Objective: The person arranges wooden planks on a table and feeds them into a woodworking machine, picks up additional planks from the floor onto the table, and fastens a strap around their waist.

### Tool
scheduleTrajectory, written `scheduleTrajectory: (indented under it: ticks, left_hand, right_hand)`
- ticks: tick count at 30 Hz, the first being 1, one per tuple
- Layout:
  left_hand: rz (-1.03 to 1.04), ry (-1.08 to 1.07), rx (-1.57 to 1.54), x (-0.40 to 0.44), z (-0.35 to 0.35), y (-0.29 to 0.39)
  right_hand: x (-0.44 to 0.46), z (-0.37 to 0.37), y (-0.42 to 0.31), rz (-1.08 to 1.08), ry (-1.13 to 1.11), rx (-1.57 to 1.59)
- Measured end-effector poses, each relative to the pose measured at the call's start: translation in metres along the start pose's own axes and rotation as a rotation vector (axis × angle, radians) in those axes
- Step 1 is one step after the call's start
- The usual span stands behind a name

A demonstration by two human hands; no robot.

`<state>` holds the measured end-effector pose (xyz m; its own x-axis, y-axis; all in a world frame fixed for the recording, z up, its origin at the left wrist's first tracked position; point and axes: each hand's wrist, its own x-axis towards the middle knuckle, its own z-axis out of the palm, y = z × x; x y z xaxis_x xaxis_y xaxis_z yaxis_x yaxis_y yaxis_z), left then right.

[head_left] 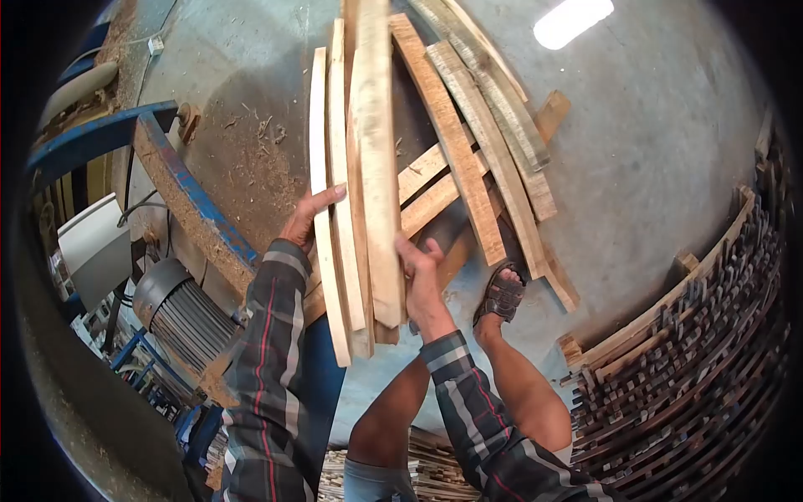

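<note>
A bundle of long pale wooden strips (378,167) lies lengthwise between my two hands, their near ends uneven. My left hand (309,221) grips the bundle's left side, its thumb across the thin outer strips (321,159) and the other fingers hidden underneath. On the right side, my right hand (423,283) holds the edge of the widest strip; part of its fingers is out of sight. Just right of the bundle, more wooden strips (452,138) rest fanned out across crosswise wooden bars (435,205).
At left stand a blue metal frame (196,184) dusted with sawdust and a finned motor (184,309). Rows of stacked wood pieces (686,360) fill the lower right. My sandalled foot (502,297) stands near the fanned strips. Wood shavings (263,130) litter the concrete floor (652,142).
</note>
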<state>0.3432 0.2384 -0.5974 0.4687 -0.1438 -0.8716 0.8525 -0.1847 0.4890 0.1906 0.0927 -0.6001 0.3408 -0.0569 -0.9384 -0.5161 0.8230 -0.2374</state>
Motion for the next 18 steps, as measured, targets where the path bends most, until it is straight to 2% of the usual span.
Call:
scheduleTrajectory:
  ticks: [1,2,5,9,12,15,18]
  left_hand:
    - [-0.117,-0.061,-0.089,-0.003,-0.001,0.001]
    - [-0.099,-0.008,-0.103,-0.006,0.008,-0.002]
    - [-0.181,-0.039,-0.012,0.005,0.014,-0.010]
    - [-0.125,-0.010,-0.141,0.005,0.025,-0.014]
    - [-0.099,-0.087,-0.169,-0.013,0.033,-0.003]
    - [-0.085,-0.073,-0.268,-0.046,0.050,0.003]
    - [-0.016,0.020,-0.261,-0.101,0.090,0.025]
  right_hand:
    - [0.002,-0.004,0.002,0.020,0.074,-0.013]
    - [0.008,-0.009,-0.001,0.027,0.146,-0.024]
    - [0.050,-0.038,-0.018,0.184,-0.406,0.148]
    - [0.049,-0.026,-0.014,0.116,-0.412,0.063]
    - [0.025,-0.017,-0.026,0.063,-0.420,0.062]
    - [-0.023,-0.015,-0.053,0.180,-0.468,0.164]
    - [-0.064,-0.033,-0.076,0.181,-0.434,0.133]
